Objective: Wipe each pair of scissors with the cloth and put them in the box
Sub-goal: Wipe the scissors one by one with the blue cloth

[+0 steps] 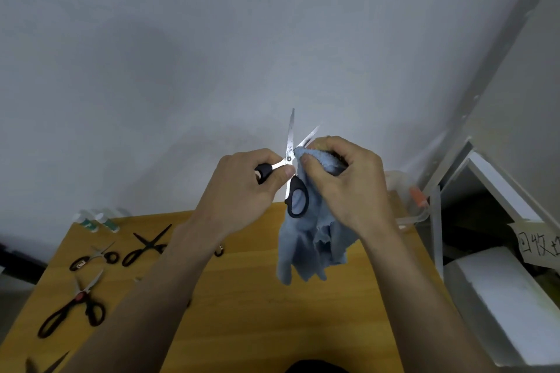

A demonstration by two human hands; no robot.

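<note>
The black-handled scissors (290, 160) are held raised above the wooden table (242, 297), blades spread and pointing up. One handle loop is gripped by the curled fingers of the left hand (242, 188). The blue cloth (312, 239) is pinched against the right-hand blade by the right hand (345, 182), the rest hanging down.

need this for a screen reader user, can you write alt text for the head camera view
A person's left hand holds open black-handled scissors above a wooden table, while the right hand presses a blue cloth against one blade. Several more pairs of scissors lie on the table's left side, and two small bottles stand at its far left corner.
</note>
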